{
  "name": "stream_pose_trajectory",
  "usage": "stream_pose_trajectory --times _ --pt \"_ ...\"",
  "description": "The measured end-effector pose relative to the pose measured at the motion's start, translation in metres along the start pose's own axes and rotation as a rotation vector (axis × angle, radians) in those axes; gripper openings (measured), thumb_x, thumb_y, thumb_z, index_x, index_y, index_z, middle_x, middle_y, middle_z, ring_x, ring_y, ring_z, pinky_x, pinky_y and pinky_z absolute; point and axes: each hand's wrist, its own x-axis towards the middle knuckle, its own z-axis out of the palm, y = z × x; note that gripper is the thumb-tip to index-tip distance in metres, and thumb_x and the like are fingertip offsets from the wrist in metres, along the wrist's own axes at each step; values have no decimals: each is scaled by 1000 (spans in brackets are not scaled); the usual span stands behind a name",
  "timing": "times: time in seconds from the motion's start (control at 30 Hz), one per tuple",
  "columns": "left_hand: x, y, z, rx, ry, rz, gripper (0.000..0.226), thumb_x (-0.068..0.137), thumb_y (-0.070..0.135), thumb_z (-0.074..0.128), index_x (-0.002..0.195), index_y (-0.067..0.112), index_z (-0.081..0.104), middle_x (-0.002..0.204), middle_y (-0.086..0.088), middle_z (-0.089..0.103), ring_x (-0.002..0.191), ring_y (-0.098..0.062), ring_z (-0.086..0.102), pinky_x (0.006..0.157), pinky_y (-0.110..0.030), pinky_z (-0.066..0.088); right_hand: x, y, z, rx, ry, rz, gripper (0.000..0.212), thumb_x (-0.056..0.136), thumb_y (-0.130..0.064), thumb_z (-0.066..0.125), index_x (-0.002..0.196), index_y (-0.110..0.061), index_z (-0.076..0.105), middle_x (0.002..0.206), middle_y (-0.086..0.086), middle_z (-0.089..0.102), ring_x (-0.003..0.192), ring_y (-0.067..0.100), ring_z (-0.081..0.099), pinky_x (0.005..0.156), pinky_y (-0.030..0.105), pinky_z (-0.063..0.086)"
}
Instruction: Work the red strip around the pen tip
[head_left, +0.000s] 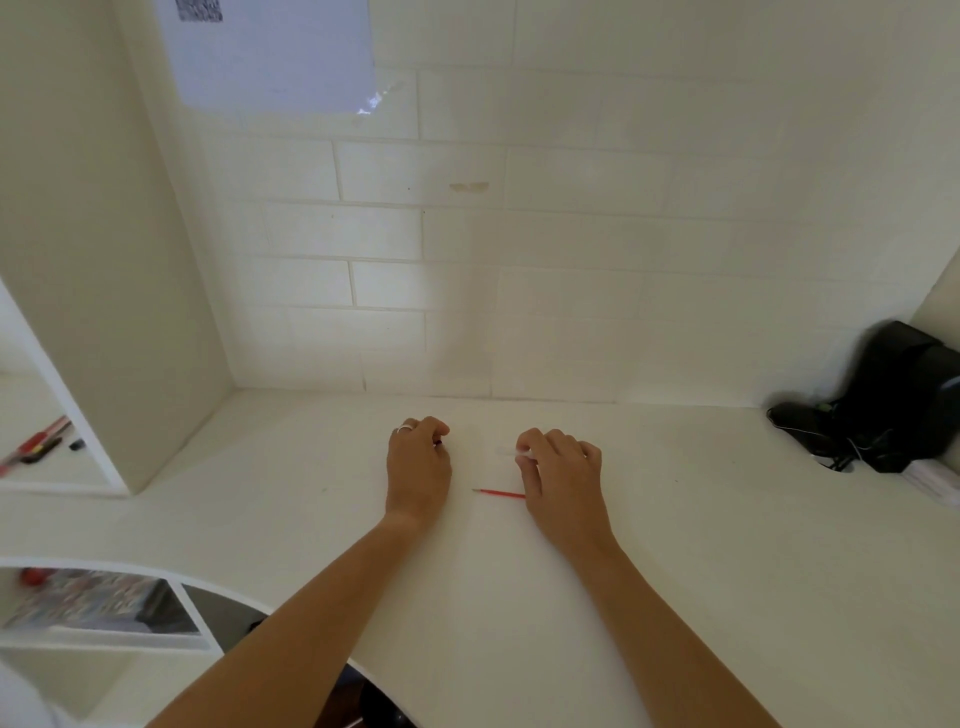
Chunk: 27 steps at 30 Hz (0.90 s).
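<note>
Red pen refill (500, 493) lies flat on the white desk (675, 571), between the two hands and a little nearer the person than their fingertips; its right end runs up to the heel of the right hand (563, 475), and I cannot tell whether it touches. That right hand has its fingers curled, pinching a clear pen tube (511, 452) that pokes out leftward from the fingertips, low over the desk. The left hand (418, 467), with a ring (404, 428) on one finger, rests knuckles-up on the desk just beside the refill's pointed end, a small gap between them. Its fingers are curled in tight, and a small dark bit (439, 442) shows at the fingertips, pinched there; it is too small to name.

Both bare forearms reach in from the near edge of the desk. Behind the hands stands a white brick wall (519, 234) with a sheet of paper (270, 52) taped high up on it. Far right, against the wall, a black bag (904, 395) sits on the desk with cords trailing beside it. On a shelf (31, 467) to the left lie some red and black pens (39, 446).
</note>
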Motion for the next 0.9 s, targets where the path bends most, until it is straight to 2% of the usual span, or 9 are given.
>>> stream_pose_trajectory --times 0.2,0.5,0.6,0.63,0.7,0.8,0.9 --pt "3 1 -2 -18 -31 -70 28 86 -1 57 112 9 60 91 -3 64 96 -26 59 86 -37 51 -1 0 -1 5 -8 1 10 95 -21 54 97 -30 52 83 -12 50 80 11 51 93 34 35" --pt "3 -2 1 7 -58 -72 28 85 0 56 112 8 56 95 -5 60 100 -28 57 83 -32 47 0 0 0 -6 -9 -2 9 95 -22 53 97 -30 52 84 -12 50 80 11 52 91 34 35" --pt "0 4 0 19 -46 -59 34 86 5 60 119 10 54 107 -1 50 107 -21 48 84 -27 38 0 1 0 -7 -10 -4 10 94 -22 53 97 -31 53 84 -12 51 81 11 52 91 34 34" --pt "-2 7 -1 45 -11 -15 37 86 9 62 121 14 54 111 1 45 108 -16 42 87 -27 36 0 1 0 -6 -8 -6 10 95 -22 53 97 -31 53 84 -12 51 82 11 52 91 33 34" --pt "-7 12 -3 134 52 195 36 83 17 67 118 21 60 115 1 47 108 -16 42 89 -31 35 0 1 1 -8 -3 -11 9 96 -22 53 98 -31 53 86 -13 52 83 10 53 92 33 33" --pt "-16 14 -1 243 -13 539 22 86 26 69 108 25 68 113 2 56 112 -18 49 89 -30 31 0 2 1 -30 10 -21 10 98 -25 47 98 -31 54 89 -13 53 87 11 53 93 32 31" --pt "-17 12 1 260 -27 614 17 87 28 74 103 23 72 109 5 60 112 -17 51 90 -27 28 0 2 1 -36 32 -20 13 99 -25 45 98 -30 56 92 -12 55 88 12 54 94 29 25"
